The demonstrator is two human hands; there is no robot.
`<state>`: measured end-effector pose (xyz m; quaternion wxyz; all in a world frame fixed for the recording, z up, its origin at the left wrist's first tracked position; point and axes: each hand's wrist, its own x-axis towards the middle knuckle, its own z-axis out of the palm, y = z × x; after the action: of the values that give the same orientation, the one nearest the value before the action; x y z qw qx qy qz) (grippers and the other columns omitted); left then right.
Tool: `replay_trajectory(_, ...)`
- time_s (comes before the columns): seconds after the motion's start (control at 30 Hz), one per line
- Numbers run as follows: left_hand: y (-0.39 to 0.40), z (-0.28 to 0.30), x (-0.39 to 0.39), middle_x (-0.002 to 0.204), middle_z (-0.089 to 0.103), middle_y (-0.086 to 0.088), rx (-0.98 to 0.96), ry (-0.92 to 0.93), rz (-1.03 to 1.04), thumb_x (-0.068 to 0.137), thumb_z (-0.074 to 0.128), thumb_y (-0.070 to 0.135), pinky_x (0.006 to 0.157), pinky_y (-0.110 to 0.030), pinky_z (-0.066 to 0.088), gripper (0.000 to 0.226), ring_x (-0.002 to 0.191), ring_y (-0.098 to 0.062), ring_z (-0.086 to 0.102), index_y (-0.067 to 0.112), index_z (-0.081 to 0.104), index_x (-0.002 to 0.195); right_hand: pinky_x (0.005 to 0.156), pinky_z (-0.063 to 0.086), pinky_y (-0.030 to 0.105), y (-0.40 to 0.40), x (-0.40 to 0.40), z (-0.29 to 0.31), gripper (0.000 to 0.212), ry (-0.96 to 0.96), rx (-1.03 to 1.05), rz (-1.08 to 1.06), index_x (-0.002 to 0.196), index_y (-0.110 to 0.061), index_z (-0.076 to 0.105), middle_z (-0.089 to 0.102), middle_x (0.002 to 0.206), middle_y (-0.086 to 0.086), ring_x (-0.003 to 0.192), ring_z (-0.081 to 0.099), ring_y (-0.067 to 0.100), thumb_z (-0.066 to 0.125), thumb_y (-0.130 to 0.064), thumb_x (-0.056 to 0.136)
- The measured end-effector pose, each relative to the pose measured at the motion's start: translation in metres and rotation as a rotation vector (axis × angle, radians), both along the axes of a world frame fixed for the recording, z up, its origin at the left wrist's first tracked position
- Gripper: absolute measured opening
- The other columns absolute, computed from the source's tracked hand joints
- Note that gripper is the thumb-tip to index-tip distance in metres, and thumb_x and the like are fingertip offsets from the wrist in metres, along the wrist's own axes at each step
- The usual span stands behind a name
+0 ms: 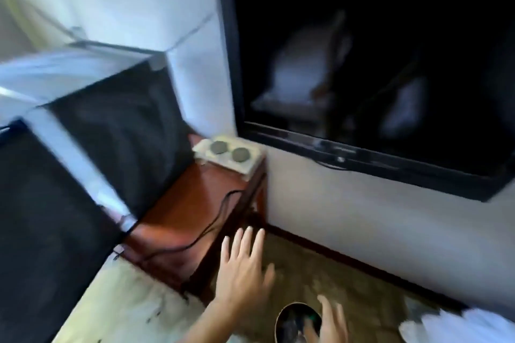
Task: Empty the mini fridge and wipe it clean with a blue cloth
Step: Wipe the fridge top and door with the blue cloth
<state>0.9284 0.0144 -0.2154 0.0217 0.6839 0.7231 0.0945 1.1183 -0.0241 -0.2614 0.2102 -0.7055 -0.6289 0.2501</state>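
Observation:
The black mini fridge [119, 131] stands at the left on a reddish wooden table [195, 203]; the view is blurred by motion. A second black panel [41, 231] fills the lower left, and I cannot tell whether it is the fridge's door. The inside of the fridge is hidden. My left hand [242, 264] hovers in the lower middle, fingers straight and spread, holding nothing, to the right of the table's front corner. My right hand [331, 320] is at the bottom edge with fingers loosely extended, empty. No blue cloth is in view.
A white two-burner hot plate [228, 153] sits at the table's back, with a black cable [211, 225] trailing across the wood. A large dark TV [376, 64] hangs on the wall at the right. Below are a sandalled foot [298, 323] and white fabric [459, 326].

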Motion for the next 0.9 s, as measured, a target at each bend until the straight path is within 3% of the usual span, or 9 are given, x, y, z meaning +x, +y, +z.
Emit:
replay_trajectory(0.13,-0.062,0.056,-0.013,0.156,0.048,-0.008,0.09,0.017,0.225,0.084,0.05,0.058,0.12,-0.056,0.03,0.077,0.147,-0.03,0.04,0.021,0.047,0.152,0.089,0.054,0.05,-0.009,-0.018,0.059,0.058,-0.007,0.219,0.192,0.113,0.0,0.074,0.067,0.113,0.023,0.103,0.065,0.046,0.093,0.001,0.058)
replay_trajectory(0.23,-0.117,0.09,-0.038,0.163,0.036,-0.005,0.145,0.054,0.349,0.087,0.04,0.061,0.124,-0.055,0.017,0.079,0.154,-0.028,0.026,0.025,0.037,0.157,0.091,0.054,0.05,-0.02,-0.045,0.098,0.055,0.003,0.396,0.365,0.116,-0.005,0.073,0.066,0.115,0.017,0.108,0.064,0.041,0.091,-0.011,0.064)
replay_trajectory(0.43,-0.23,0.145,-0.102,0.162,0.038,-0.006,0.267,0.137,0.618,0.088,0.042,0.06,0.124,-0.054,0.019,0.078,0.152,-0.028,0.029,0.023,0.039,0.156,0.092,0.054,0.05,-0.091,-0.103,0.144,0.056,0.095,0.525,0.624,0.117,-0.006,0.072,0.066,0.116,0.015,0.109,0.062,0.038,0.089,-0.02,0.066)
replay_trajectory(0.57,-0.308,0.153,-0.126,0.166,0.029,-0.004,0.234,0.141,0.756,0.091,0.037,0.063,0.126,-0.052,0.012,0.079,0.156,-0.026,0.019,0.026,0.029,0.16,0.091,0.053,0.052,-0.145,-0.137,0.151,0.059,0.146,0.491,0.75,0.119,-0.01,0.072,0.065,0.117,0.014,0.112,0.062,0.039,0.09,-0.021,0.064)
replay_trajectory(0.8,-0.418,0.135,-0.173,0.169,0.019,0.001,0.177,0.08,0.961,0.091,0.031,0.064,0.127,-0.05,0.002,0.079,0.158,-0.02,0.008,0.03,0.02,0.162,0.087,0.056,0.051,-0.233,-0.216,0.165,0.056,0.147,0.54,0.955,0.116,-0.013,0.074,0.067,0.116,0.011,0.109,0.066,0.036,0.073,-0.035,0.064)
replay_trajectory(0.9,-0.459,0.124,-0.198,0.17,0.014,0.003,0.172,0.046,0.99,0.091,0.028,0.064,0.127,-0.048,-0.003,0.079,0.158,-0.018,0.003,0.032,0.014,0.163,0.096,0.051,0.049,-0.267,-0.26,0.163,0.055,0.177,0.531,1.026,0.124,-0.017,0.068,0.063,0.125,0.008,0.119,0.059,0.033,0.072,-0.034,0.072)
